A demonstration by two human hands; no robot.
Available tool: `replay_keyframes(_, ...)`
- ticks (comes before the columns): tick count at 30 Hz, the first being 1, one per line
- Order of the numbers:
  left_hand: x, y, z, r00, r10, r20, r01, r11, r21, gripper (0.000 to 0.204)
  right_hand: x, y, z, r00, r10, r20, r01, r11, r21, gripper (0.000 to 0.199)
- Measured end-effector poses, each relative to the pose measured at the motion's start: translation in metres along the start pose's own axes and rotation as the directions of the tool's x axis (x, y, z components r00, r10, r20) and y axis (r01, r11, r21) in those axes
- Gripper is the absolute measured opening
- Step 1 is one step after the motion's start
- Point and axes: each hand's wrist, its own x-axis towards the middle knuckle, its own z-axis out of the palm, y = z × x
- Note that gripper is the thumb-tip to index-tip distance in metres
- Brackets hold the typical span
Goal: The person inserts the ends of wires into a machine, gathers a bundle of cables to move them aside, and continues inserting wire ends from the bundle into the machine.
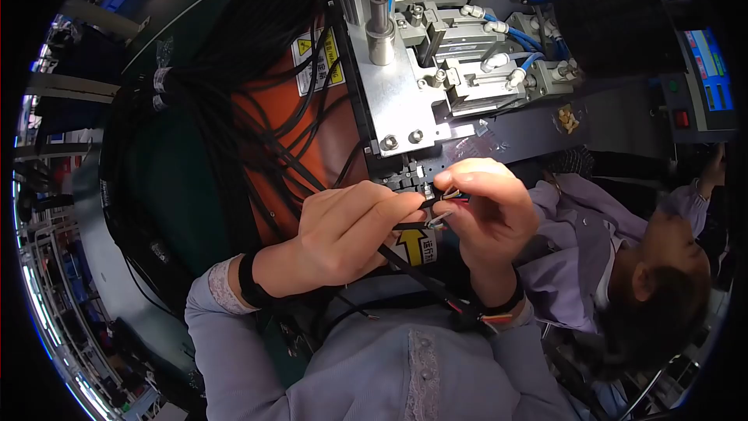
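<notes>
My left hand (343, 230) is closed, its thumb and forefinger pinching a black cable (411, 226) close to the stripped end. From that end fan out thin coloured wires (448, 196). My right hand (495, 214) has thumb and fingertips curled in around these wires, pinching them. Just beyond my fingertips lies a small black fixture (407, 179) at the front of the machine. Another black cable (421, 269) runs below my hands toward a stripped end with red and yellow wires (483, 316) beside my right wrist.
A metal machine (397, 97) with pneumatic cylinders and blue hoses stands ahead. Bundled black cables (226, 101) drape over an orange surface (284, 148) at left. A screen panel with a red switch (682, 118) is at far right. Another person (592, 242) sits close on the right.
</notes>
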Motion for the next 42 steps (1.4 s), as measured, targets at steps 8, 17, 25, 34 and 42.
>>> replay_keyframes(8,-0.003,0.000,0.003,0.999,-0.043,0.004,0.043,0.999,-0.011,0.017,0.004,-0.003,-0.004,0.936,0.345,0.067,-0.347,0.938,0.018,0.019)
replay_keyframes(17,-0.009,-0.001,0.001,0.993,-0.028,0.111,0.014,0.992,0.126,0.026,0.002,-0.005,0.000,0.999,-0.039,0.028,0.048,0.823,-0.566,0.016)
replay_keyframes(25,-0.021,-0.007,0.007,0.987,-0.005,0.159,-0.027,0.980,0.198,0.035,-0.005,0.003,-0.021,0.814,0.576,0.069,-0.569,0.816,-0.096,0.011)
replay_keyframes(34,-0.027,-0.001,0.011,0.915,-0.126,0.383,-0.007,0.945,0.328,0.041,-0.018,0.033,-0.015,0.902,0.427,0.056,-0.379,0.848,-0.370,0.008)
replay_keyframes(42,-0.033,-0.009,0.018,0.895,-0.237,0.379,0.033,0.881,0.472,0.040,-0.021,0.050,0.003,0.951,0.297,0.086,-0.173,0.743,-0.646,0.005)
